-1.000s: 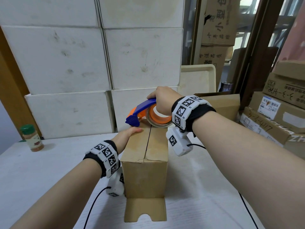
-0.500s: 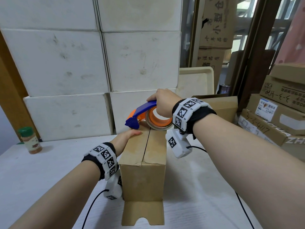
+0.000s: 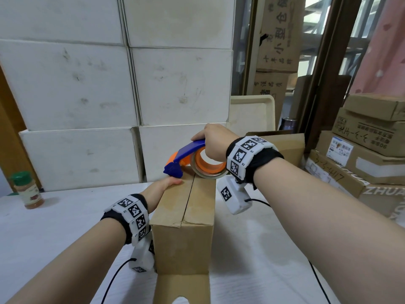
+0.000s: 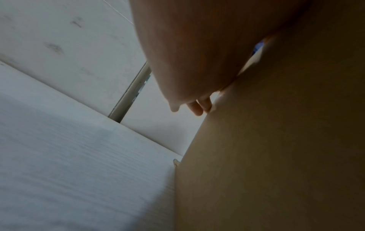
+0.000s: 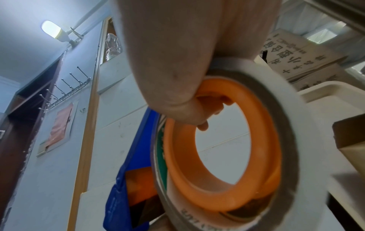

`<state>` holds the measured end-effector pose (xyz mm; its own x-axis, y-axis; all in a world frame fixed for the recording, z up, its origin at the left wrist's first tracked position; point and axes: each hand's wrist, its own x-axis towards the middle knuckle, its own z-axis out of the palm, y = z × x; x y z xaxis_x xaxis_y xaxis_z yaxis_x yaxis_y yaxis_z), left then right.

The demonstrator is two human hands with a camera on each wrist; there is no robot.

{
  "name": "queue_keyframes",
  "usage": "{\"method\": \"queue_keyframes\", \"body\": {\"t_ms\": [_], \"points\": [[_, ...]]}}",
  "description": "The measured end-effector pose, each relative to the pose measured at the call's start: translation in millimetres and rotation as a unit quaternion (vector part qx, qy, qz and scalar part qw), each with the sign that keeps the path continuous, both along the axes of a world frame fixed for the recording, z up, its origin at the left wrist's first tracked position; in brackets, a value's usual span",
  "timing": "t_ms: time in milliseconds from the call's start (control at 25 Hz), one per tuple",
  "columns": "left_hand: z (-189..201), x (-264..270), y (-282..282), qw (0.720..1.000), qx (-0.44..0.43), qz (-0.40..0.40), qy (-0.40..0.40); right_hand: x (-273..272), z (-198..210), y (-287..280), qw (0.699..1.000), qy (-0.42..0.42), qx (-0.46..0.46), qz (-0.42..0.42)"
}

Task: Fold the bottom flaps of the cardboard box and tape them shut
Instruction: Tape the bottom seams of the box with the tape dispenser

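Observation:
A brown cardboard box (image 3: 184, 235) stands on the white table (image 3: 54, 227), its two top flaps folded flat and meeting at a middle seam (image 3: 189, 198). My left hand (image 3: 163, 186) lies against the box's left side near the far end, thumb on the top edge; the left wrist view shows its straight fingers (image 4: 197, 109) along the cardboard (image 4: 276, 140). My right hand (image 3: 213, 142) grips a blue and orange tape dispenser (image 3: 186, 157) at the far end of the seam. Seen from the right wrist, my fingers (image 5: 201, 115) curl through the orange roll hub (image 5: 223, 156).
A near flap (image 3: 182, 288) of the box lies out on the table toward me. A green-lidded spice jar (image 3: 27, 189) stands far left. White boxes (image 3: 87, 84) are stacked behind, brown cartons (image 3: 361, 150) at right, and a beige tray (image 3: 252, 113) leans behind.
The view has shifted slightly. Both hands and the dispenser stay at the far end of the box, with no clear movement relative to it.

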<state>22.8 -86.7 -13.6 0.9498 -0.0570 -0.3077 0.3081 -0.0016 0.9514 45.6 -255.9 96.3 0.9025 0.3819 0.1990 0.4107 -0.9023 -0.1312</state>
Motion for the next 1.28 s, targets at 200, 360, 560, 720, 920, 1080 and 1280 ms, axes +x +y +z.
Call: {"method": "queue_keyframes", "body": {"t_ms": [200,360,560,720,920,1080,1280], "points": [[0.4,-0.1,-1.6,0.999,0.041,-0.014,-0.019,-1.9,-0.9,-5.0,1.000,-0.005,0.005,-0.003],[7.8,-0.6,-12.1,0.996,0.024,-0.063,-0.065,-2.5,2.0,-21.3,0.999,-0.019,0.018,-0.031],[7.6,-6.0,-12.1,0.994,0.012,-0.072,-0.087,-4.0,4.6,-22.2,0.999,-0.031,0.017,-0.023],[9.6,-7.8,-6.5,0.992,0.012,-0.085,-0.096,-0.5,-2.2,-22.8,0.999,-0.021,0.039,-0.025],[5.4,-7.8,10.0,0.991,0.034,-0.089,-0.097,0.5,-6.2,-17.2,0.998,-0.023,0.058,-0.013],[13.1,-1.9,22.1,0.980,0.127,-0.118,-0.095,2.5,-8.4,-11.4,0.998,-0.022,0.058,-0.012],[27.2,4.9,23.1,0.946,0.266,-0.129,-0.132,4.5,-11.5,-6.8,0.997,-0.017,0.071,-0.020]]}}
